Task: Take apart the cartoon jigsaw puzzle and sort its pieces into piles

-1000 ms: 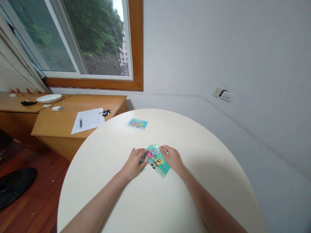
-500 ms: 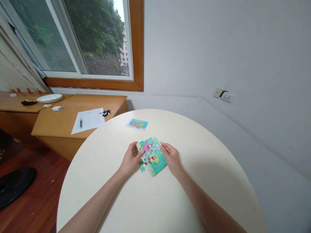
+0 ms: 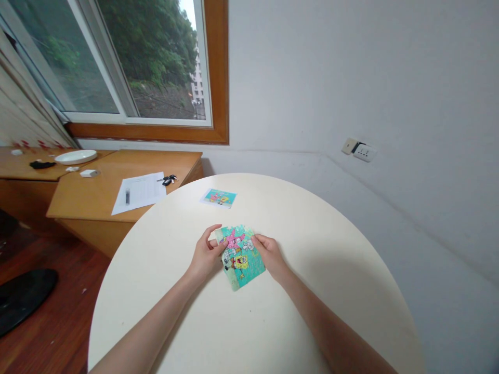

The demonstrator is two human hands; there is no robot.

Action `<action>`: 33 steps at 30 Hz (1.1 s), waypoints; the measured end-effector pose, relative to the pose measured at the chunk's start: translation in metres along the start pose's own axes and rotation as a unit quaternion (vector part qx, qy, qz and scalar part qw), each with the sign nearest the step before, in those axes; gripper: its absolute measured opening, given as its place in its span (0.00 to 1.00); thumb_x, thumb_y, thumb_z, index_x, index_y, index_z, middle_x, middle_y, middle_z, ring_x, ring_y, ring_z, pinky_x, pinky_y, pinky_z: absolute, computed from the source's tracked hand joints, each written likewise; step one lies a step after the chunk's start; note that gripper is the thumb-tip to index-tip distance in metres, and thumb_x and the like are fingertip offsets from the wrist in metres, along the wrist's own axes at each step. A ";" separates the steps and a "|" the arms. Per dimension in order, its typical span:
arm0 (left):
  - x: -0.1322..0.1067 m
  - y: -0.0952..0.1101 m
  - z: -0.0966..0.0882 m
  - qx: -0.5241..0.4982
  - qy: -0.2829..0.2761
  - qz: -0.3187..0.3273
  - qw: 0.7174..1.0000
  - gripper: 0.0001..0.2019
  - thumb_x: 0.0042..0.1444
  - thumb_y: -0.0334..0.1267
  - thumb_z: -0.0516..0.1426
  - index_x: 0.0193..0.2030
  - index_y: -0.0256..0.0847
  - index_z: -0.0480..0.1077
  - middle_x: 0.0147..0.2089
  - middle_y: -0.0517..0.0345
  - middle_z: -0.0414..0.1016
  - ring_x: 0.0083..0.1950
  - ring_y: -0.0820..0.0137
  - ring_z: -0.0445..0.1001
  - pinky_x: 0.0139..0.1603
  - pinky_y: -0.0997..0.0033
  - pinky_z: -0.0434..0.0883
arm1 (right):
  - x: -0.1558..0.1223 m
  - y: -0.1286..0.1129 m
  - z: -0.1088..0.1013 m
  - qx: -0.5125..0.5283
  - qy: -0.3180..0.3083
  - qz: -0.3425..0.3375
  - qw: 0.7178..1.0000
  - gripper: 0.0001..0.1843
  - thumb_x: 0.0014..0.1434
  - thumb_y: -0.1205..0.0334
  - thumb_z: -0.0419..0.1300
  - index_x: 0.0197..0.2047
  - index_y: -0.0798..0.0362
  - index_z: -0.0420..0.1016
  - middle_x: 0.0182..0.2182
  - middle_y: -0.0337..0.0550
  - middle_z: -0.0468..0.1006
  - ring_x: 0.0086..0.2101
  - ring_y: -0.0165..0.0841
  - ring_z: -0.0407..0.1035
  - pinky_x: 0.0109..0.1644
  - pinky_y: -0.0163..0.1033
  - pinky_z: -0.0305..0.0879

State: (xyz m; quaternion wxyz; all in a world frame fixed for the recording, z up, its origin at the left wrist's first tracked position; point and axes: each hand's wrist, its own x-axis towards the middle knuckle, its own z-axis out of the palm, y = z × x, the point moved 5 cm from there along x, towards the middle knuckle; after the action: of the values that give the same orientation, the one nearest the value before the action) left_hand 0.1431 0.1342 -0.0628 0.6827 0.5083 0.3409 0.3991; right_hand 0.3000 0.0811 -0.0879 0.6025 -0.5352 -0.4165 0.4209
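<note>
Between my two hands is a joined jigsaw puzzle (image 3: 242, 262), turquoise with a pink starfish, a yellow sponge and a pale figure printed on it. Its far edge looks jagged. My left hand (image 3: 206, 250) grips the left side, thumb on top, with the index finger reaching along the upper left corner. On the opposite side my right hand (image 3: 270, 254) pinches the edge near the pale figure. The fingers beneath the puzzle are hidden. Farther back on the table lies a small picture card (image 3: 219, 198) with a similar print.
The round white table (image 3: 249, 332) fills the foreground. At left, a wooden desk (image 3: 86, 200) holds a sheet of paper (image 3: 140, 189), keys (image 3: 169, 180), a white box (image 3: 89, 173) and a white plate (image 3: 76, 157). A wall socket (image 3: 364, 151) is at right.
The puzzle has turned slightly and shifted left and toward me, with both hands following. Loose pieces that showed near its left edge are no longer visible. The view has shifted slightly.
</note>
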 end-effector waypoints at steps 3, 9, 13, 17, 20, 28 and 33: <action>-0.001 -0.001 0.001 0.006 0.001 -0.003 1.000 0.40 0.36 0.48 0.66 0.55 0.36 0.56 0.23 0.59 0.75 0.26 0.69 0.73 0.30 0.71 0.69 | 0.001 0.003 -0.002 -0.022 0.011 -0.007 1.000 0.24 0.47 0.40 0.58 0.21 0.55 0.65 0.17 0.35 0.62 0.20 0.26 0.54 0.23 0.32 0.51; 0.003 -0.010 -0.005 -0.048 0.006 -0.027 0.998 0.32 0.40 0.48 0.65 0.51 0.36 0.63 0.28 0.56 0.75 0.31 0.68 0.74 0.34 0.69 0.69 | 0.000 -0.003 -0.002 -0.042 0.033 -0.030 0.998 0.25 0.46 0.40 0.58 0.20 0.55 0.63 0.16 0.34 0.58 0.20 0.25 0.51 0.22 0.32 0.48; 0.004 -0.014 -0.004 -0.043 -0.032 -0.029 0.998 0.18 0.41 0.48 0.64 0.27 0.33 0.69 0.26 0.57 0.72 0.29 0.73 0.71 0.34 0.73 0.68 | -0.002 -0.003 -0.002 -0.027 0.026 -0.017 0.999 0.23 0.47 0.41 0.59 0.22 0.55 0.67 0.18 0.36 0.63 0.21 0.26 0.55 0.23 0.32 0.51; 0.004 -0.017 -0.003 -0.014 -0.033 -0.032 0.999 0.19 0.38 0.50 0.65 0.21 0.35 0.65 0.22 0.61 0.69 0.25 0.75 0.67 0.30 0.74 0.67 | -0.002 0.001 -0.004 -0.027 0.030 -0.010 0.999 0.24 0.47 0.40 0.58 0.21 0.54 0.66 0.16 0.35 0.63 0.20 0.27 0.56 0.22 0.32 0.51; 0.004 -0.019 -0.002 0.005 -0.041 -0.035 0.999 0.20 0.37 0.51 0.65 0.21 0.35 0.65 0.20 0.62 0.67 0.24 0.75 0.66 0.28 0.74 0.65 | 0.000 0.004 -0.005 -0.040 0.032 -0.013 0.999 0.25 0.47 0.39 0.58 0.19 0.53 0.62 0.14 0.34 0.60 0.20 0.26 0.54 0.21 0.31 0.50; 0.003 -0.016 0.000 0.013 -0.040 -0.028 0.999 0.19 0.42 0.51 0.62 0.27 0.35 0.68 0.23 0.60 0.69 0.27 0.72 0.68 0.30 0.72 0.66 | -0.001 0.002 -0.005 -0.055 0.028 -0.023 0.998 0.26 0.47 0.40 0.58 0.17 0.53 0.59 0.14 0.33 0.57 0.19 0.25 0.53 0.20 0.31 0.49; 0.003 -0.016 0.000 0.015 -0.047 -0.029 0.998 0.19 0.39 0.51 0.64 0.25 0.34 0.69 0.22 0.60 0.69 0.25 0.72 0.67 0.30 0.71 0.66 | -0.003 -0.004 0.000 -0.032 0.000 -0.005 0.999 0.23 0.46 0.42 0.61 0.20 0.54 0.65 0.15 0.34 0.62 0.20 0.26 0.56 0.21 0.31 0.51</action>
State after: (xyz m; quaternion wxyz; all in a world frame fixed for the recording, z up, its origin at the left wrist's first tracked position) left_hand 0.1480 0.1341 -0.0784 0.7015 0.5268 0.3287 0.3498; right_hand 0.2996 0.0776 -0.0843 0.5871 -0.5519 -0.4323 0.4048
